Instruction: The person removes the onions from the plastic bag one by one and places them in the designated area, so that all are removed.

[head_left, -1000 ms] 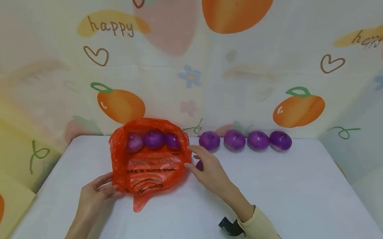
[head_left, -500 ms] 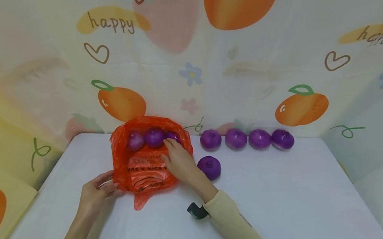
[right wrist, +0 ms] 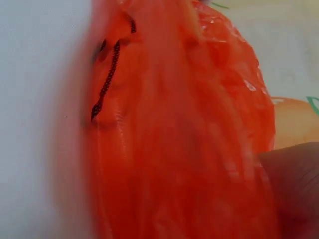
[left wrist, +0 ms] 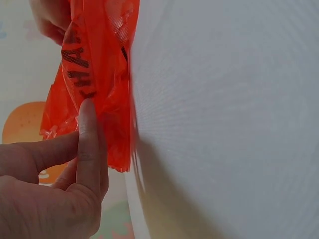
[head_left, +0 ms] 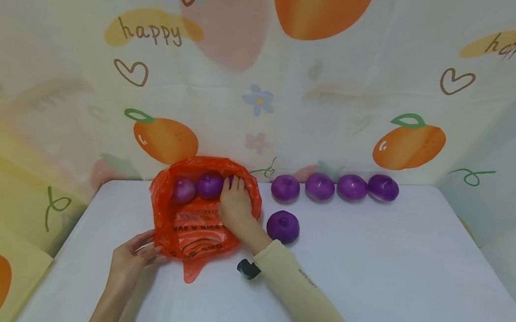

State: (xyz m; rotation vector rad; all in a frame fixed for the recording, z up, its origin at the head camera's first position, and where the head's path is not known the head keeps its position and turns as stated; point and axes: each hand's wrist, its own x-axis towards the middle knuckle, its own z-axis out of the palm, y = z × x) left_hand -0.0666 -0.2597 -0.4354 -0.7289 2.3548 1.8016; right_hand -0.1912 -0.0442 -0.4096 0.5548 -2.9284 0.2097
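Onions in a bag (head_left: 193, 228) and in a row on a table (head_left: 389, 267)

The bag lies at the table's left rear, two onions (head_left: 199, 186) inside it at the back. The right hand (head_left: 236, 206) is in the bag beside them; the left hand (head_left: 129, 261) touches its near edge. Right of the bag, four onions (head_left: 335, 187) line the backdrop (head_left: 333, 87), a fifth onion (head_left: 282, 226) before them.

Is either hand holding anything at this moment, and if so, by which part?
The left hand pinches the orange plastic bag at its near lower-left edge. The right hand reaches inside the bag onto a purple onion; whether it grips it cannot be told.
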